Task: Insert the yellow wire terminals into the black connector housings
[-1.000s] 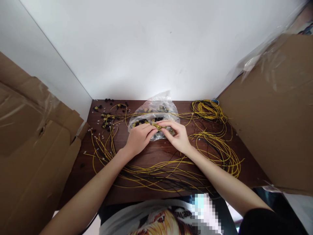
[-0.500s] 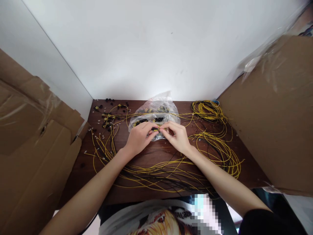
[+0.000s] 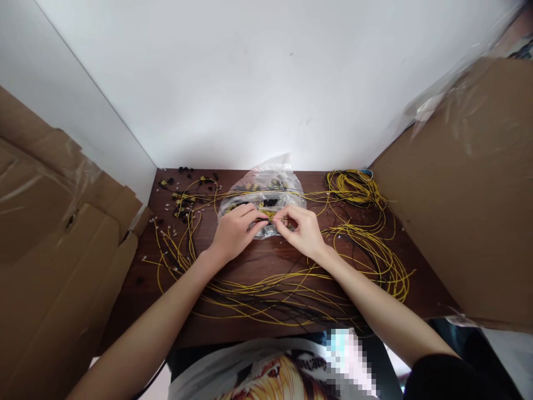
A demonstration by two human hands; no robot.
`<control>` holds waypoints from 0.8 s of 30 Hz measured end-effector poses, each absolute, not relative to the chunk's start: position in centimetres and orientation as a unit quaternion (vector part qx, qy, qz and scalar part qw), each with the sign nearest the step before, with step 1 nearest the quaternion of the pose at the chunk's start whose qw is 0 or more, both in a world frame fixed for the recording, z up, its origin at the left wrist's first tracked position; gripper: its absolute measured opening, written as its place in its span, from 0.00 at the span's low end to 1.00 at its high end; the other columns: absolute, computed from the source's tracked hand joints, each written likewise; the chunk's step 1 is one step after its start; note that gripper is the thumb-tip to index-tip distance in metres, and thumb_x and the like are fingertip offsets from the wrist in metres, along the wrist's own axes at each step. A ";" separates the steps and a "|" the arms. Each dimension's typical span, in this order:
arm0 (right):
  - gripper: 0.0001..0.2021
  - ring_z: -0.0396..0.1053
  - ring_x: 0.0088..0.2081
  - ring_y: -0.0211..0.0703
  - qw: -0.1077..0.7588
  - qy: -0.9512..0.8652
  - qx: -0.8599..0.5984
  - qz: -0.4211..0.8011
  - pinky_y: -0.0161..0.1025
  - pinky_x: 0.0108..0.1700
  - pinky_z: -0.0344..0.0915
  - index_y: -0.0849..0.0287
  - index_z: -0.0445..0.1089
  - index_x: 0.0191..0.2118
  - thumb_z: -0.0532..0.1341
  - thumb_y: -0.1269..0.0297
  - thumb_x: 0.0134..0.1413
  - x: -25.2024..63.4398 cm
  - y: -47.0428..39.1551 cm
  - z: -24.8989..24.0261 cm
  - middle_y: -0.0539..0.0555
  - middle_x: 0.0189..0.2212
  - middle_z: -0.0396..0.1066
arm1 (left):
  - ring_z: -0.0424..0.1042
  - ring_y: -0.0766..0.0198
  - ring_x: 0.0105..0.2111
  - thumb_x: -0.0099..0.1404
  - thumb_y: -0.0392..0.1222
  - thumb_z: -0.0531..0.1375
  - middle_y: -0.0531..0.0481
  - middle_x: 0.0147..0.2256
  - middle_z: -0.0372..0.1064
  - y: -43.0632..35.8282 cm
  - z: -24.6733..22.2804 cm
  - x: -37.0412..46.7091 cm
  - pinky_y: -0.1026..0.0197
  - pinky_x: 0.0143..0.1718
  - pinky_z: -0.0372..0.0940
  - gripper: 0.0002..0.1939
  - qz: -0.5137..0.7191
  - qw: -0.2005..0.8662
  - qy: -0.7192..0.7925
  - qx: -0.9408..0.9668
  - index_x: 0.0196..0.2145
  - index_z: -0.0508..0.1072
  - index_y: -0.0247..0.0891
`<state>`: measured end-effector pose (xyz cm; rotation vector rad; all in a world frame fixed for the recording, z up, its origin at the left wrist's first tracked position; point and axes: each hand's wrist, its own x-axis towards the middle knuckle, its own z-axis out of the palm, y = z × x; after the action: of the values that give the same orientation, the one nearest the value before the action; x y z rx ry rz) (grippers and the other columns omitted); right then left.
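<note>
Over the front of a clear plastic bag [image 3: 287, 166], my two hands meet with their fingertips nearly touching. My left hand [image 3: 238, 229] pinches something small and dark, too small to name. Thumb and forefinger of my right hand [image 3: 300, 229] are pressed together on a small thing, possibly a thin wire end, mostly hidden by the fingers. Inside the bag lie black and yellow connector parts [image 3: 278, 183]. Long yellow and black wires [image 3: 266, 289] curve across the table below my hands, and a few run across the bag behind them.
A coil of yellow wire [image 3: 350, 186] lies at the back right of the brown table [image 3: 250, 258]. Loose black and yellow parts [image 3: 183, 200] are scattered at the back left. Cardboard sheets [image 3: 62, 250] stand on both sides, with a white wall [image 3: 266, 83] behind.
The fingertips of my two hands have come slightly apart, and my left hand has shifted a little to the left. The camera view has moved very slightly.
</note>
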<state>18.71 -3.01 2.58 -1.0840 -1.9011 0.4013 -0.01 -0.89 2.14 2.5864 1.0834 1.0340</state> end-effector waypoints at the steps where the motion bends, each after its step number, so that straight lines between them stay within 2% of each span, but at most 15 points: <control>1: 0.05 0.62 0.25 0.36 0.442 -0.767 -0.437 0.159 0.34 0.28 0.59 0.59 0.68 0.29 0.56 0.68 0.53 18.8 -3.0 2.6 0.50 0.24 0.67 | 0.67 0.65 0.32 0.64 0.41 0.56 0.48 0.33 0.69 -0.9 2.1 0.0 0.63 0.33 0.61 0.08 0.344 0.077 0.362 0.863 0.36 0.73 0.36; 7: 0.04 0.60 0.23 0.35 0.443 -0.755 -0.461 0.147 0.34 0.27 0.58 0.59 0.66 0.26 0.57 0.70 0.50 19.0 -2.9 2.9 0.50 0.25 0.69 | 0.68 0.64 0.33 0.64 0.42 0.56 0.48 0.32 0.69 -0.8 2.1 -0.1 0.62 0.34 0.61 0.09 0.348 0.071 0.368 0.859 0.36 0.73 0.36; 14: 0.04 0.58 0.22 0.34 0.449 -0.744 -0.478 0.132 0.33 0.25 0.55 0.59 0.64 0.24 0.57 0.72 0.46 19.0 -2.9 2.9 0.49 0.22 0.66 | 0.67 0.64 0.32 0.64 0.43 0.56 0.48 0.30 0.69 -0.9 2.2 0.0 0.62 0.34 0.61 0.10 0.343 0.060 0.375 0.859 0.35 0.74 0.36; 24: 0.04 0.63 0.26 0.38 0.457 -0.727 -0.507 0.076 0.35 0.31 0.60 0.58 0.64 0.24 0.56 0.72 0.46 19.6 -2.4 2.7 0.50 0.23 0.67 | 0.64 0.67 0.25 0.64 0.44 0.56 0.52 0.23 0.66 -0.8 1.8 -0.1 0.65 0.27 0.56 0.10 0.326 0.078 0.392 0.857 0.37 0.74 0.37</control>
<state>19.59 -2.39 2.67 -1.2492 -1.7923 0.1884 -0.10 -0.85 1.78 2.5664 1.1748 0.9757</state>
